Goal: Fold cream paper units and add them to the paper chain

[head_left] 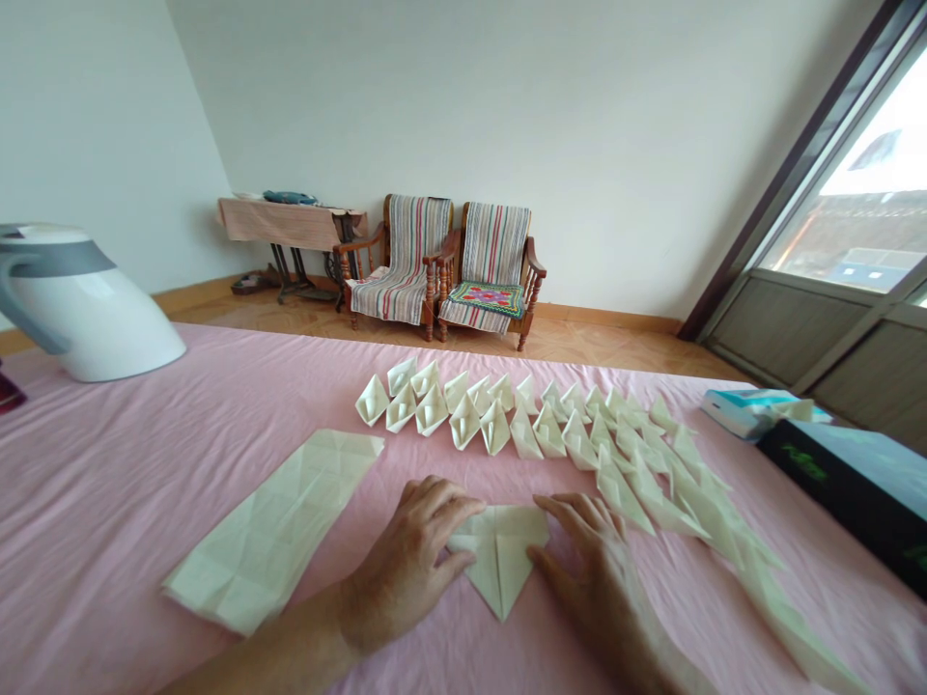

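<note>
A cream folded paper piece (501,555) with a downward point lies on the pink tablecloth (145,463) in front of me. My left hand (406,569) presses its fingertips on the piece's left edge, fingers curled. My right hand (594,569) rests on its right edge, fingers spread, thumb against the paper. Behind them stand two rows of several finished folded paper pieces (536,420). A creased flat paper sheet (279,526) lies to the left.
A white electric kettle (79,304) stands at the far left. At the right edge sit a tissue pack (753,410) and a dark box (855,492). Beyond the table are two striped wooden chairs (449,270), a small side table (290,227) and a window (861,212).
</note>
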A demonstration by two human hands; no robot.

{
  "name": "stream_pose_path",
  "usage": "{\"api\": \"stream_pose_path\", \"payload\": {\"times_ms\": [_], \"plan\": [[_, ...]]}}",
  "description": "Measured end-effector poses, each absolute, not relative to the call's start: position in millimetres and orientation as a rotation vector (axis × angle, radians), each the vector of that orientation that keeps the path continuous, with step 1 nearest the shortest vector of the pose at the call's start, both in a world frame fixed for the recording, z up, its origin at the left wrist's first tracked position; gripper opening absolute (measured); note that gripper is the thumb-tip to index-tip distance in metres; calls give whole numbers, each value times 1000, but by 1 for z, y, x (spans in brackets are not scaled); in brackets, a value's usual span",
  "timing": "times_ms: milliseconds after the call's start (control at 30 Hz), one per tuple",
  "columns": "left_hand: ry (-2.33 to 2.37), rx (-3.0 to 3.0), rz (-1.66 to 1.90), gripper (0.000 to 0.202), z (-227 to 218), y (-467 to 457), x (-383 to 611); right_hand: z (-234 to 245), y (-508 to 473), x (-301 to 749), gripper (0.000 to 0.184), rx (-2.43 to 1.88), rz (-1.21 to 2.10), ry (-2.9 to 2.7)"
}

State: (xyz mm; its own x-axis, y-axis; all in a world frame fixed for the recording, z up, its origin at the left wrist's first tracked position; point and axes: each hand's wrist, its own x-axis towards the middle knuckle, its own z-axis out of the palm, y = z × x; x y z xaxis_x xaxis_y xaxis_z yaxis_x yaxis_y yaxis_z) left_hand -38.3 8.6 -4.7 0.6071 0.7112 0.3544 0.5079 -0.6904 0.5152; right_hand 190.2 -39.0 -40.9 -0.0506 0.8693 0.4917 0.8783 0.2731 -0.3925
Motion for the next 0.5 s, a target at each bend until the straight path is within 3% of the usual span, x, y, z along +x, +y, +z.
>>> {"api": "stream_pose_path", "payload": {"times_ms": [300, 500], "plan": [[997, 2465, 768, 38, -4, 7, -38, -37, -39, 186, 12, -1579, 137, -1900], [987, 2477, 749, 40, -1, 6, -38, -35, -36, 180, 11, -1592, 324, -1731]]}}
